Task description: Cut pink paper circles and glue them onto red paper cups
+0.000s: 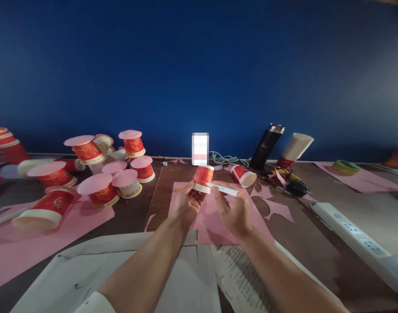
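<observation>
1. Head view, your hands: your left hand [186, 203] is closed around a red paper cup [202, 178], held upside down just above the pink paper sheet [215, 226] at the centre of the table [316, 243].
2. Your right hand [232, 211] grips a white pen-like stick [223, 189] between thumb and fingers; its tip touches the cup's wide rim at the cup's 4 o'clock. Both hands are closed on what they hold, neither is slack.
3. At 12 o'clock from the cup, a small upright thing [200, 148] stands against the blue wall [199, 65]; it is blurred, so you cannot tell what it is.
4. At 2 o'clock, another red cup [242, 174] lies on its side, with a black flask [266, 146] and a stack of white cups [295, 149] behind it, both tilted.
5. At 3 o'clock lie pink paper scraps [277, 208], and farther out a white power strip [352, 232].
6. At 9 to 10 o'clock sits a cluster of red cups topped with pink discs [101, 184], some upright, some tipped over, on and near a second pink sheet [38, 243].
7. At 6 o'clock, under your forearms, lie white sheets [130, 261] and printed newspaper [238, 269].
8. Far at 2 o'clock, a roll of green tape [345, 166] rests on another pink sheet.
</observation>
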{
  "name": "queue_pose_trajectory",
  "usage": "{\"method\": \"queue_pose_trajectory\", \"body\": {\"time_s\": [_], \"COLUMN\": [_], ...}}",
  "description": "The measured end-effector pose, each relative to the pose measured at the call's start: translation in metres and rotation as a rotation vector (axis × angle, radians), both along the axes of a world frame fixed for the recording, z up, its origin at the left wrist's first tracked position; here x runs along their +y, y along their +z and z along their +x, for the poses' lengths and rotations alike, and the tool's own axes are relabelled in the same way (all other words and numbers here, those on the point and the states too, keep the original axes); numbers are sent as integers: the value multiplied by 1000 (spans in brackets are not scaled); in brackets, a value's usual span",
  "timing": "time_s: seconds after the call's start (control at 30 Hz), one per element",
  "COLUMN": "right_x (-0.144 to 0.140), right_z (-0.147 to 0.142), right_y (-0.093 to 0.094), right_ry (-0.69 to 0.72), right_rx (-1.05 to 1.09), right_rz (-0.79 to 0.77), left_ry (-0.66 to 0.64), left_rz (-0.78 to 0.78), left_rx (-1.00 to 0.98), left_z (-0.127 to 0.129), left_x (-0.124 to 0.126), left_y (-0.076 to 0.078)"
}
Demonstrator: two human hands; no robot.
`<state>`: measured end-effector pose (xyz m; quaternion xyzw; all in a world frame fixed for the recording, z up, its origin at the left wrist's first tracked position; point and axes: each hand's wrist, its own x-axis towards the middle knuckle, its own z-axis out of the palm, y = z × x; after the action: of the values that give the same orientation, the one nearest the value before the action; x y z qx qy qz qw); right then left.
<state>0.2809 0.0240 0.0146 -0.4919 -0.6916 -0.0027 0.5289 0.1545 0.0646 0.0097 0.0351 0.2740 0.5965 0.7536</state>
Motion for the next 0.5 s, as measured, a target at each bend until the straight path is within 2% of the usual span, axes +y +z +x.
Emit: {"method": "queue_pose_trajectory", "body": {"time_s": [0.5], "right_x": [2], "right_z": [1], "right_y": [0], "right_ry": [24], "right_rx": [0], "right_rz": [23], "left_ry": [24], "left_rz": [9], "left_rx": [-22], "left_z": [-1], "left_x": [0], "left_y": [1]}}
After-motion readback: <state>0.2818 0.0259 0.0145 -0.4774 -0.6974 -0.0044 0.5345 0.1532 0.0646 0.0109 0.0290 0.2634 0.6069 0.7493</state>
